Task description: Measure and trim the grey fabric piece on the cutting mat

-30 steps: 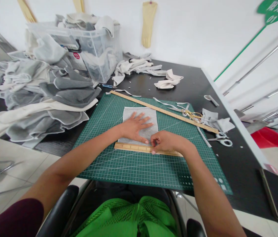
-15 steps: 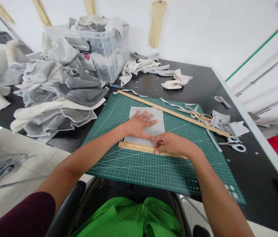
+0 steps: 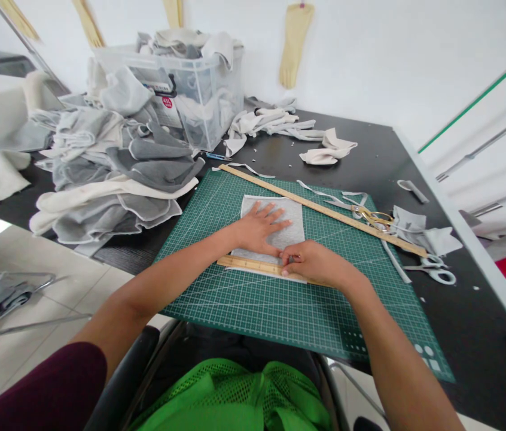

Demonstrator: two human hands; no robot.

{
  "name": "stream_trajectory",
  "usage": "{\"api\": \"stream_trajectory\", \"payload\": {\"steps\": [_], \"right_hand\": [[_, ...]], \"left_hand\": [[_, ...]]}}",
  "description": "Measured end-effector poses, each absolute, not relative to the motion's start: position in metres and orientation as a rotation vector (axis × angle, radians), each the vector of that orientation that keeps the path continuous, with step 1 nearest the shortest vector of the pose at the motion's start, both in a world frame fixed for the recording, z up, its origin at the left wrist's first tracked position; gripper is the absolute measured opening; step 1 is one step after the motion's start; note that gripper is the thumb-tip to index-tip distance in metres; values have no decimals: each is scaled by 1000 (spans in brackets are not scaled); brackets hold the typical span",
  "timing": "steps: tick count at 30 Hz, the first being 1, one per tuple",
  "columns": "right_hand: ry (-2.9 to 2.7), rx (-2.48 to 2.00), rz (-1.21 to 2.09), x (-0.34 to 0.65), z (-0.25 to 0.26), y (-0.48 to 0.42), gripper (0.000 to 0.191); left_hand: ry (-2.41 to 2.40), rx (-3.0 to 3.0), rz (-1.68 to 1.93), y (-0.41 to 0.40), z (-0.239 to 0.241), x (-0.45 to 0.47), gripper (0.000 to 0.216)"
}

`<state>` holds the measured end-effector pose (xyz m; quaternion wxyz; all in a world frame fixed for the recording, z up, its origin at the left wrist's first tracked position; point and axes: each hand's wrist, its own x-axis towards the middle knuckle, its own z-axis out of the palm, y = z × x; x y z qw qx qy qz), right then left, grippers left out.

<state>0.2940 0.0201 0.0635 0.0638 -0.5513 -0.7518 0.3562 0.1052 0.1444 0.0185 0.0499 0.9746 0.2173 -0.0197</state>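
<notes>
My left hand (image 3: 259, 230) lies flat with spread fingers on a piece of grey fabric (image 3: 295, 224). The fabric rests on a green gridded cutting mat (image 3: 253, 311). Across the fabric's near edge lies a short wooden ruler (image 3: 248, 263), and a thin strip of fabric shows on its near side. My right hand (image 3: 309, 261) is closed with thumb and fingertips pinched on the ruler, just right of my left hand. Part of the ruler is hidden under my right hand.
A long wooden ruler (image 3: 325, 209) crosses the mat's far side. Gold-handled scissors (image 3: 374, 218) and white-handled scissors (image 3: 436, 272) lie at right among fabric scraps (image 3: 441, 239). Piled fabric pieces (image 3: 118, 209) and a clear plastic bin (image 3: 208, 102) stand at left. A blue-handled tool (image 3: 217, 157) lies beyond the mat.
The ruler has shifted slightly toward the far side, so more of the fabric's near edge shows. My right hand has moved with it; my left hand stays on the fabric. The view has shifted slightly.
</notes>
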Motion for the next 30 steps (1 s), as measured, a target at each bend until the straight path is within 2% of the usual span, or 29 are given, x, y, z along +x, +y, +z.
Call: {"api": "stream_trajectory", "payload": {"steps": [8,19,30], "right_hand": [[-2417,-1786,772,296,67,22,16],[-2496,-1896,628,297,63,22,32],[-2434,-1933,812,299,63,23,25]], "left_hand": [[673,2986,-46,141,20,105,98],[639,2924,-76,142,24,103,106],[628,2903,-83,144,23,103,98]]}}
